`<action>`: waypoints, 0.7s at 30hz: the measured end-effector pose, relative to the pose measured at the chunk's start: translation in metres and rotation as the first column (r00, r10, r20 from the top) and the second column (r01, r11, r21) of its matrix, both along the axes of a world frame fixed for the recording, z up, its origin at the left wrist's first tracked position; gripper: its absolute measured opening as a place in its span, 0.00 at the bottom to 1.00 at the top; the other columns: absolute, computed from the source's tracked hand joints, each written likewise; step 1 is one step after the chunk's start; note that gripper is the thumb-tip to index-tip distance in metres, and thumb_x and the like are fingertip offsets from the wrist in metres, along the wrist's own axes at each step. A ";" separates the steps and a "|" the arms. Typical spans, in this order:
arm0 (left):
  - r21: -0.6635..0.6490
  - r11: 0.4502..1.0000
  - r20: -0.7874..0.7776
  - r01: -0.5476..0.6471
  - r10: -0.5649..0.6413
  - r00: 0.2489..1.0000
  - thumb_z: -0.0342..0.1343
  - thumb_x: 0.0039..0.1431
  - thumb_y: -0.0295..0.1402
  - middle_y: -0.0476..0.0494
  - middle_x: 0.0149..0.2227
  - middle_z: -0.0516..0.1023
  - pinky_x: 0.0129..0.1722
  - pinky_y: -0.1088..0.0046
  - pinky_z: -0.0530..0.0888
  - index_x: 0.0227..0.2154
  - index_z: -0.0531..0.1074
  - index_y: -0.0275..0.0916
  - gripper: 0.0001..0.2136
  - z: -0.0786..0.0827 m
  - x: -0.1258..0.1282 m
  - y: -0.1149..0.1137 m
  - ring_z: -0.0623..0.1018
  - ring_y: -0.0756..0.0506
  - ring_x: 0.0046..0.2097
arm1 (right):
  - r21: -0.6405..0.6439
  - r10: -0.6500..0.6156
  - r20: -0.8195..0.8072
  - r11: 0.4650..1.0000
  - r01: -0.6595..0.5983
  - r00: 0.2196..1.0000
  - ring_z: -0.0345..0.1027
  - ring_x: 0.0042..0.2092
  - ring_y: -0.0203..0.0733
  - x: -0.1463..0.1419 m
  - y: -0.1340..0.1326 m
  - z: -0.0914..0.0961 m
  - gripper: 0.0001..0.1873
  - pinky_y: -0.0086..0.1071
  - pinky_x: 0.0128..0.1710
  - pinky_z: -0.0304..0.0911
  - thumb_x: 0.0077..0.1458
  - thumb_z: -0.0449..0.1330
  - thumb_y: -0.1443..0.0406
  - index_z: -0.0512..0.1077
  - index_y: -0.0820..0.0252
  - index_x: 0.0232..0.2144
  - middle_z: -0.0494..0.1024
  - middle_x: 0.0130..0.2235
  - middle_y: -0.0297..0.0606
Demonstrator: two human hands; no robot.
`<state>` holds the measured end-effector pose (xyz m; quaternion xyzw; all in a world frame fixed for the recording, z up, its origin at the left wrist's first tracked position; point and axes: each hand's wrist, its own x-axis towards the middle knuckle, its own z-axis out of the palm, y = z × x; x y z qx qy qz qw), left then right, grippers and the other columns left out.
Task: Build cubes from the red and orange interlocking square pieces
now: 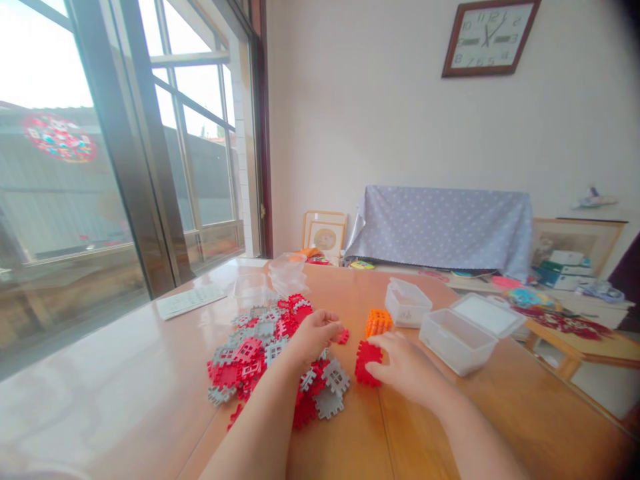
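My left hand is over a loose pile of red and grey interlocking plastic tiles, its fingers curled together. A small red tile shows at its fingertips, mostly hidden. To the right, the thumb and fingers of my right hand grip the side of a red tile piece with notched edges, upright or stacked; I cannot tell which. Just behind it stands an orange block of latticed tiles.
An open clear plastic box with its lid hinged back and a smaller clear box stand at right. Behind the pile are clear containers. A white printed sheet lies at the left, near the window. A small wooden stool is beyond the table's right edge.
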<state>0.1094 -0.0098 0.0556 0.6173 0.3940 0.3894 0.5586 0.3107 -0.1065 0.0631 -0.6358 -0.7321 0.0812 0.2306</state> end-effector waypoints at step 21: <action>0.054 0.998 -0.005 -0.035 0.035 0.999 0.62 0.50 0.40 0.45 0.33 0.78 0.34 0.72 0.67 0.37 0.73 0.36 0.14 0.005 -0.008 0.003 0.76 0.47 0.33 | -0.163 0.058 0.035 0.985 -0.051 0.998 0.68 0.41 0.44 0.003 0.004 -0.020 0.06 0.33 0.42 0.59 0.50 0.64 0.61 0.76 0.56 0.32 0.75 0.39 0.37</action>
